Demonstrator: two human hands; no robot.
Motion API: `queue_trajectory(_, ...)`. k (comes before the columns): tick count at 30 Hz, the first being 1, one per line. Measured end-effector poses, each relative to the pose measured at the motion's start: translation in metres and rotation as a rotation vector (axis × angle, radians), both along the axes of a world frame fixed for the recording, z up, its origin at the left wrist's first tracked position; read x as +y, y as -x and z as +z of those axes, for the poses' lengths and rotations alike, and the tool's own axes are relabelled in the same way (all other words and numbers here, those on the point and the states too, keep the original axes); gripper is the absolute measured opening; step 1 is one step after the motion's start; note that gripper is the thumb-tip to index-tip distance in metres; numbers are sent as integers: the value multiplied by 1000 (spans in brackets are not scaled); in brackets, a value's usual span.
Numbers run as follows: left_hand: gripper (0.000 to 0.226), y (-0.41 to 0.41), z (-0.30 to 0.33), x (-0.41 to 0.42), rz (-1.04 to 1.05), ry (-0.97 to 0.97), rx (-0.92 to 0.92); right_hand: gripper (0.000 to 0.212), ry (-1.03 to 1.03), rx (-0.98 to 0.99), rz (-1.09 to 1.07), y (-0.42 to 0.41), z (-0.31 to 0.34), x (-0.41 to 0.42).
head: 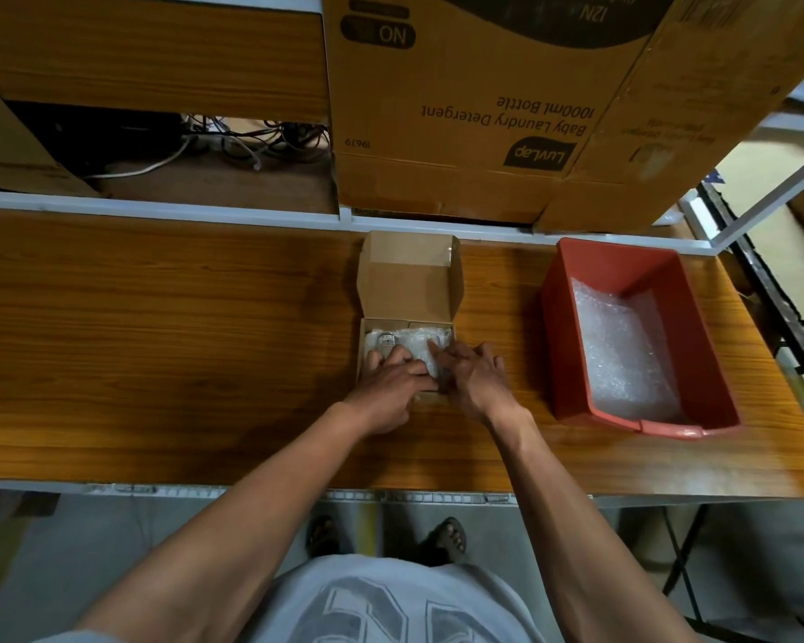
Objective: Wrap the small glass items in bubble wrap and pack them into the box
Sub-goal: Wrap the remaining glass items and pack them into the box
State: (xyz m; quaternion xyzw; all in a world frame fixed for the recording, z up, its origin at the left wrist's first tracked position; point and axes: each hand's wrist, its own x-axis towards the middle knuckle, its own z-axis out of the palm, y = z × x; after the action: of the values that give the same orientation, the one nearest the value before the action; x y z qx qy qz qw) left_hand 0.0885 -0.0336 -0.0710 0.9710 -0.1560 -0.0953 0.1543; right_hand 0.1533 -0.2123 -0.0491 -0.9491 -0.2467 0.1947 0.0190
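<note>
A small cardboard box (409, 280) stands open in the middle of the wooden table, its lid folded back. Bubble-wrapped glass items (402, 341) fill its tray. My left hand (393, 378) lies over the near left part of the box, fingers pressing down on the wrapped items. My right hand (469, 375) rests at the near right corner, fingers stretched onto the bubble wrap. Both hands hide the front of the tray.
A red plastic bin (623, 266) holding sheets of bubble wrap (618, 345) sits to the right. Large cardboard cartons (483, 109) stand on the shelf behind the box. Cables lie in the shelf gap at back left. The wooden table (159, 327) stretches left.
</note>
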Motion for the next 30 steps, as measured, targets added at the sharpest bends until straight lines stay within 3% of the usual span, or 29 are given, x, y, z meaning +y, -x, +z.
queue_trajectory(18,55,-9,16,-9,-109,-250,24,80,18,-54,-35,-1,-6,6)
queue_trajectory(27,62,-5,22,-2,-93,-222,61,82,-100,-96,-75,2,-13,5)
queue_trajectory(30,66,2,13,4,-46,-180,58,69,-178,-115,-94,6,-14,5)
